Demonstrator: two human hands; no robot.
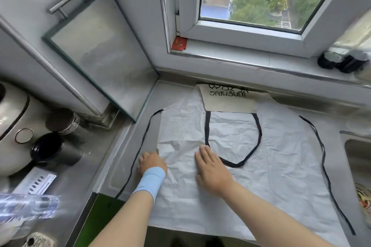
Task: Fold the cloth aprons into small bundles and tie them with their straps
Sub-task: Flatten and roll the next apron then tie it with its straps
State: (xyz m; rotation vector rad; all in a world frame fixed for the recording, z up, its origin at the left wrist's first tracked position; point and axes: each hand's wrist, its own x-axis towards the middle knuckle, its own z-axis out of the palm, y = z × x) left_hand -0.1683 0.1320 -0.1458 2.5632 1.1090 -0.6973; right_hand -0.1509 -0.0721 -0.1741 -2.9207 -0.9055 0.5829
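A pale grey crinkled apron (271,166) lies spread flat on the steel counter (128,146). Its beige bib (228,99) with black lettering is folded back toward me. The black neck loop (259,138) lies on the cloth. One black waist strap (138,150) trails along the left side, another (323,158) runs down the right. My left hand (151,161), with a light blue wristband, grips the apron's left edge with curled fingers. My right hand (212,168) lies flat, palm down, on the cloth next to the neck loop.
A sink (359,158) is at the right edge. Left of the apron stand a white appliance (12,126), a black cup (52,150), a metal cup (64,122) and a plastic bottle (26,206). Dark jars (341,60) sit on the window sill.
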